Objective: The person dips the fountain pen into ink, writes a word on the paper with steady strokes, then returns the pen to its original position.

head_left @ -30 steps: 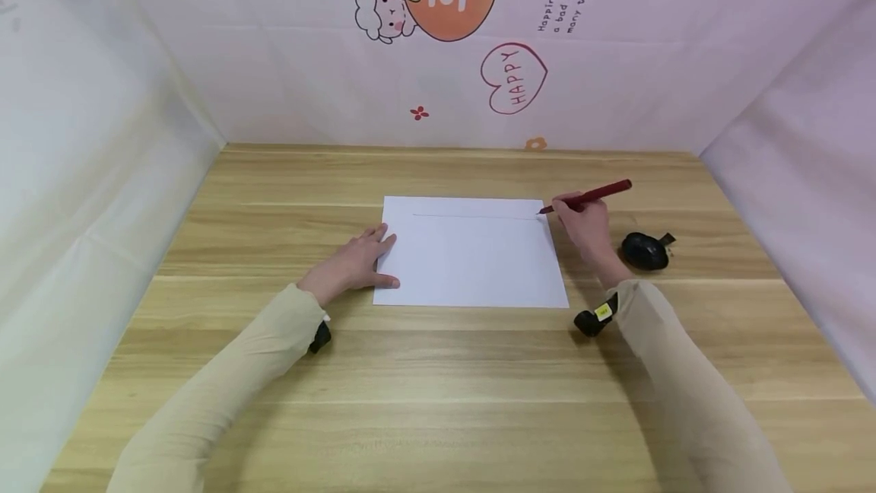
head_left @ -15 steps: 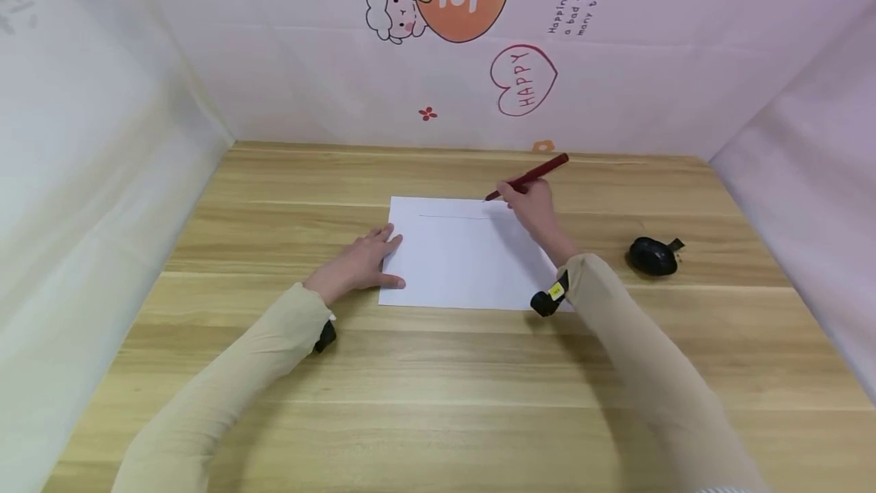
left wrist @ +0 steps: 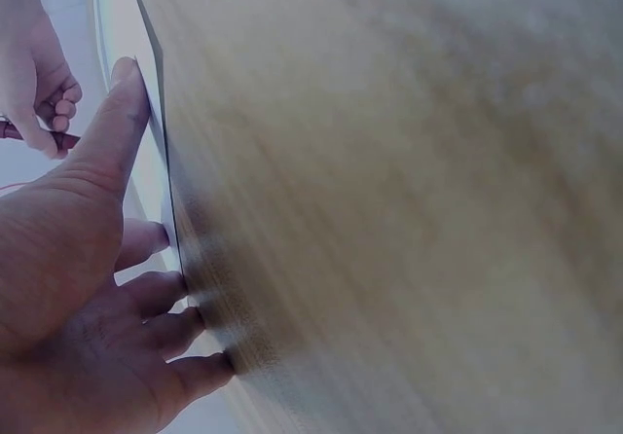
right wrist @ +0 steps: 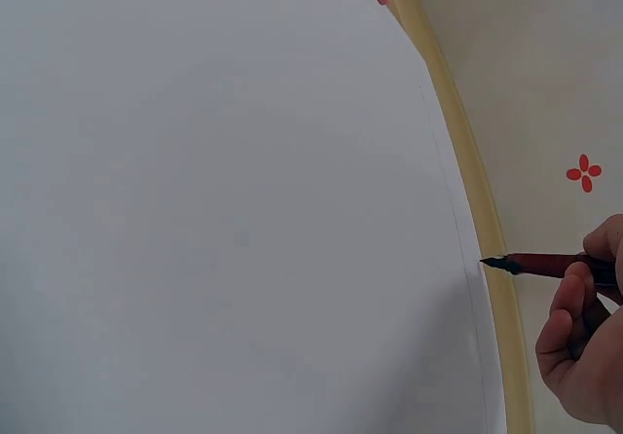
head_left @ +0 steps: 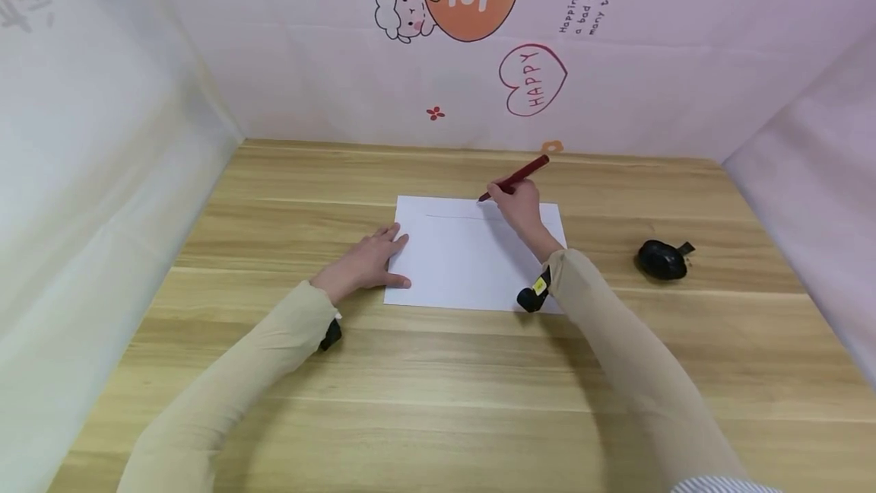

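A white sheet of paper point(head_left: 452, 268) lies on the wooden table, with a thin straight line point(head_left: 445, 216) running across it near the far edge. My left hand point(head_left: 363, 263) rests on the sheet's left edge, thumb and fingers spread. My right hand point(head_left: 522, 208) pinches a dark red fountain pen point(head_left: 527, 169), its barrel slanting up to the right. In the right wrist view, the pen's dark pointed nib point(right wrist: 498, 263) is at the paper's far edge, beyond the line; whether it touches the sheet I cannot tell. The right hand covers part of the line in the head view.
On the table point(head_left: 438, 417), right of the sheet, sits a rounded black object point(head_left: 661, 259) with a short tab. White printed cloth point(head_left: 308, 74) stands behind the table, and plain pale cloth walls flank both sides.
The right hand has carried the pen left from the line's right end to near the middle of the paper's far edge. The left hand keeps its place on the sheet; the view shifted slightly.
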The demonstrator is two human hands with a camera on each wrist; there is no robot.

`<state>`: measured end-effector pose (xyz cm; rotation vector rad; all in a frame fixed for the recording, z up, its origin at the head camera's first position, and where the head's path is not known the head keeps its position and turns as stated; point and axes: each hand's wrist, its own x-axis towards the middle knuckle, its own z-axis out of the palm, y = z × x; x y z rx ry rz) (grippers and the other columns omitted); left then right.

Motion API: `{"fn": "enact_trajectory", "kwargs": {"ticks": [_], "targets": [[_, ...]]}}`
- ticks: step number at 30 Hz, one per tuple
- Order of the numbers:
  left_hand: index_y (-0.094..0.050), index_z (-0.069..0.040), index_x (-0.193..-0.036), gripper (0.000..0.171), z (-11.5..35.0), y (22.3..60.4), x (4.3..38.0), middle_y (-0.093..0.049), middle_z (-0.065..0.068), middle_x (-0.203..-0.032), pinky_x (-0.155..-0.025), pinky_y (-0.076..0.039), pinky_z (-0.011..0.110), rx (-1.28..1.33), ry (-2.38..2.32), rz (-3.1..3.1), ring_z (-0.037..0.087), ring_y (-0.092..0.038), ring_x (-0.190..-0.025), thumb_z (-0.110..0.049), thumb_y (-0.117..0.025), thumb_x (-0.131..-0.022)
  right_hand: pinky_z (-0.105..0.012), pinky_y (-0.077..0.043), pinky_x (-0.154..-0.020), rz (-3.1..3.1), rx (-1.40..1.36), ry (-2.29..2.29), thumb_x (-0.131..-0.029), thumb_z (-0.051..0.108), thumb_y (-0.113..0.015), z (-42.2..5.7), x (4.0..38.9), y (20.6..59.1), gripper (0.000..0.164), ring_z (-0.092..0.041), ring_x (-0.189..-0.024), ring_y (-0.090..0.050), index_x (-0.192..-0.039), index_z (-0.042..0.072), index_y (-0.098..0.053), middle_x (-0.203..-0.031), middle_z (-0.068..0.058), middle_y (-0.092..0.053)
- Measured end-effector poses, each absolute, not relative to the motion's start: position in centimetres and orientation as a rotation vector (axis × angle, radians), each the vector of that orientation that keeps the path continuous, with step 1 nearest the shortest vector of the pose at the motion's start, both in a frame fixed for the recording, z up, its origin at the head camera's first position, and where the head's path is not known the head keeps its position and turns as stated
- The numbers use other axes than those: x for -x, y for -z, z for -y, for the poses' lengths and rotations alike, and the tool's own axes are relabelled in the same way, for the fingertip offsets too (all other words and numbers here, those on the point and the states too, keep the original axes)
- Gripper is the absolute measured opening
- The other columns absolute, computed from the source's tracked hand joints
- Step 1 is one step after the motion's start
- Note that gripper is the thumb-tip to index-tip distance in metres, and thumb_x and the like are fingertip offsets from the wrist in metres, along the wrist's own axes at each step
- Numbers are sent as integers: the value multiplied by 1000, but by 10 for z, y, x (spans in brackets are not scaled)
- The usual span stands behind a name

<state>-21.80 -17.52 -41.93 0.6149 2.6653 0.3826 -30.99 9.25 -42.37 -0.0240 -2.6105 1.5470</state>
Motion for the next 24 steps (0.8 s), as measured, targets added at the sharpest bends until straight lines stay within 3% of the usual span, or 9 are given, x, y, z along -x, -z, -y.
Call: {"fn": "enact_trajectory", "kwargs": {"ticks": [10,24], "targets": [[-26,-3,-147,88,174,418,219,-11,20,-157,-116,-20,54,-618,-375,-2671,40,-14,-144,-45,-67,-82,-19,-45,-61,2629,59,-1560,-90,20,-57,-94,307,422,27,-10,-68,-55,-105,0,-67,-97,-21,-67],[-26,-3,-147,87,174,417,217,-10,20,-157,-116,-21,53,-618,-351,-2672,39,-14,-144,-45,-66,-83,-18,-42,-55,2604,69,-1575,-87,20,-59,-96,301,428,25,-9,-63,-53,-101,2,-69,-84,-15,-66]]}}
